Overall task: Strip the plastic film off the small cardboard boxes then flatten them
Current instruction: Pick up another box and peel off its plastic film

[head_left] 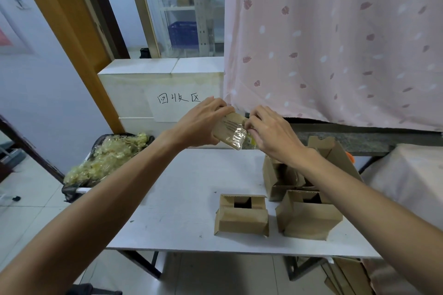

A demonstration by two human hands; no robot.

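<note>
left hand (200, 122) gripping box (227, 133), right hand (271, 133) — perhaps pinching film (238, 137)

A small brown cardboard box (227, 127), tilted and half-wrapped in wrinkled clear film (237, 138), is held between the left grip (203, 122) and right grip (271, 132). Below the right grip, three opened boxes (241, 221) stand unflattened on the bench (179, 199).

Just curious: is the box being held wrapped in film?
Yes, at least partly: shiny crinkled film covers the held box beside the right hand.

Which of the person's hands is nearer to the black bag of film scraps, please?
Left. The left hand holds the box right of the bag; the right hand, pinching film, is farther right.
</note>
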